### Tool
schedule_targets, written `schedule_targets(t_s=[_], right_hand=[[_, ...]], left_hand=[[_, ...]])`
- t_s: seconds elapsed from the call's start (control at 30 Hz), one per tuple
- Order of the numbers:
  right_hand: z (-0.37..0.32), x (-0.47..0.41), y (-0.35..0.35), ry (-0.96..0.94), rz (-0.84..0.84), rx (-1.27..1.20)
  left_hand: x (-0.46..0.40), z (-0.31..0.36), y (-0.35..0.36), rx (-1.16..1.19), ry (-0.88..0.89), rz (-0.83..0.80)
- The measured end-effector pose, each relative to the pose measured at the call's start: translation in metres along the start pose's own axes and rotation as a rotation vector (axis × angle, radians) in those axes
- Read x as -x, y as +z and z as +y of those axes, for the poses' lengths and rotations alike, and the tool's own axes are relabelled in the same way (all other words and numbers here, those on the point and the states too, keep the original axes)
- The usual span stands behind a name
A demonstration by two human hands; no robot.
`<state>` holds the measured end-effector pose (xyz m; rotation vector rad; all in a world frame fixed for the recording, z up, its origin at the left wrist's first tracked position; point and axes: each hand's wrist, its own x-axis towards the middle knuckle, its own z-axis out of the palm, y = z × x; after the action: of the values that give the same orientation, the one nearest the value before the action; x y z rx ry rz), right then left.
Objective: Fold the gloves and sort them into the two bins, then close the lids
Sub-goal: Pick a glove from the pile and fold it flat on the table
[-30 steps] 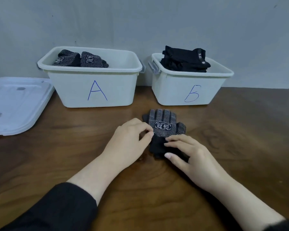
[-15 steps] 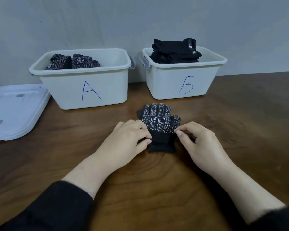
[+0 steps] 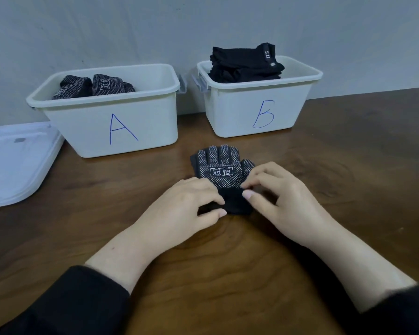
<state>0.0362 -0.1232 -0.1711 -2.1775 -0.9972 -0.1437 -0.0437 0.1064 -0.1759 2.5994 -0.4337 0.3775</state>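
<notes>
Two hands: the left hand [image 3: 189, 204] and right hand [image 3: 281, 197] both meet at the cuff of one black knit glove with white grip dots [image 3: 224, 172].
Change: one second earlier the right hand lay flat over the cuff; it has since lifted off, gone to the glove's 3 o'clock edge and come back to the cuff. The left hand has stayed at the 9 o'clock edge.
Meaning: judged as the start of a fold, cuff toward fingertips; the fold itself is not yet made.
Fingers: left thumb and curled fingers [image 3: 211, 189] pinch the cuff's left side; right fingers [image 3: 249, 187] pinch its right side.
Glove location: flat on the dark wooden tabletop [image 3: 348, 213], near the front walls of both bins, between them.
Orientation: fingertips point to 12 o'clock, cuff to 6 o'clock; long axis runs 12 to 6.
Bin A [image 3: 87, 126]: white plastic, at 11 o'clock, holds folded dotted gloves.
Bin B [image 3: 298, 102]: white plastic, at 1 o'clock, holds plain black gloves.
Lid [image 3: 15, 163]: white plastic, at 9 o'clock, off the bins.
</notes>
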Motion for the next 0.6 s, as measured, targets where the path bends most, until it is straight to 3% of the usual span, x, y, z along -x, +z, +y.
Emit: schedule_targets(t_s=[0.1, 0.17, 0.4, 0.6], right_hand=[[0.010, 0.002, -0.003, -0.108, -0.257, 0.105], [0.017, -0.001, -0.004, -0.122, -0.309, 0.135], [0.018, -0.014, 0.005, -0.291, -0.174, 0.316], [0.021, -0.020, 0.001, -0.176, -0.176, 0.087]], left_hand=[[0.004, -0.008, -0.004, 0.004, -0.005, -0.037], [0.005, -0.010, -0.004, -0.023, -0.012, -0.065], [-0.001, -0.004, -0.001, -0.097, -0.040, -0.097], [-0.012, -0.005, 0.006, -0.073, -0.064, 0.014]])
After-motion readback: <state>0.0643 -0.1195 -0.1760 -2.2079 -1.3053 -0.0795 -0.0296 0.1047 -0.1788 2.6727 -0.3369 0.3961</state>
